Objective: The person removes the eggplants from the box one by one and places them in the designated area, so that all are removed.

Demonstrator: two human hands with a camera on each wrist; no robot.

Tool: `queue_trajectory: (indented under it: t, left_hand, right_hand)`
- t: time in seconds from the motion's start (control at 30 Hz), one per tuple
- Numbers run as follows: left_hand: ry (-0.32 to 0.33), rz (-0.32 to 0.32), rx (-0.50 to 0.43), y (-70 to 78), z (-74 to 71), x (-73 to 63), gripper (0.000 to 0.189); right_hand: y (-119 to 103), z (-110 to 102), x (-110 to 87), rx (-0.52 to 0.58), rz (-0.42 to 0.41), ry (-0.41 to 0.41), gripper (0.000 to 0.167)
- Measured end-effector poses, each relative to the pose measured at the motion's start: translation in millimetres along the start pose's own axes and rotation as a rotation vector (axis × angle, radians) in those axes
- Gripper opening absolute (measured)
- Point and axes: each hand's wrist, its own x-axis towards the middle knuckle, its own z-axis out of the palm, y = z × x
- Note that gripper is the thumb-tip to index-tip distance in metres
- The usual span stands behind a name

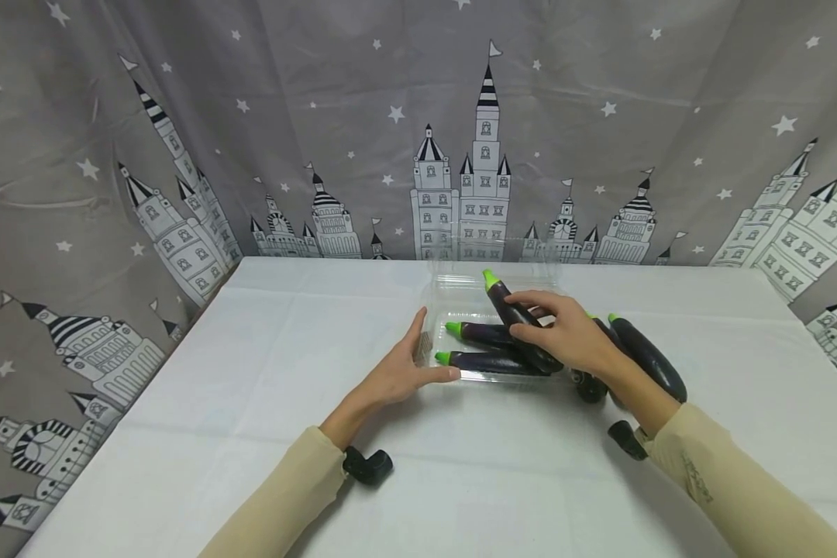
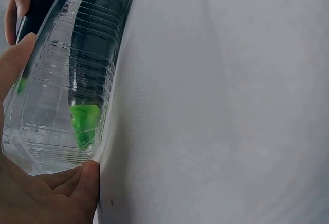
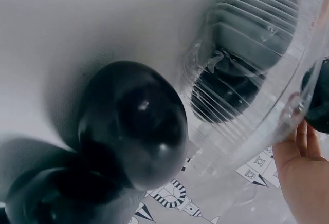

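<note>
My right hand (image 1: 568,333) grips a dark purple eggplant (image 1: 505,304) with a bright green stem, tilted over a clear plastic container (image 1: 502,379). Two more eggplants, one farther back (image 1: 484,334) and one along the front (image 1: 491,363), lie inside with their stems to the left. At the container's left end, my left hand (image 1: 399,373) holds it between thumb and fingers; the left wrist view shows the thumb (image 2: 23,49) at the rim and the other fingers (image 2: 72,185) against the end wall. The right hand hides part of the held eggplant.
Right of the container, several eggplants lie on the white table (image 1: 181,418), one of them farthest right (image 1: 650,360). The container's transparent lid (image 1: 495,249) stands raised at the back. A grey curtain (image 1: 363,101) with printed castles hangs behind the table.
</note>
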Motion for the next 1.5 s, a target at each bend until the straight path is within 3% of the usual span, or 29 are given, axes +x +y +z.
queue_trajectory:
  t: [0.3, 0.73, 1.5]
  left_hand:
    - [-0.008, 0.009, -0.014, 0.4, -0.3, -1.1, 0.119]
    - [-0.007, 0.013, 0.007, 2.0, -0.8, -0.7, 0.12]
    - [-0.013, 0.005, -0.003, 2.9, 0.2, -0.3, 0.119]
  right_hand:
    - [2.0, -9.8, -14.3, -0.008, -0.042, 0.038, 0.043]
    - [20.0, -42.7, -39.6, 0.037, 0.001, 0.093, 0.045]
    - [77.1, -92.8, -99.4, -0.129, 0.131, 0.207, 0.048]
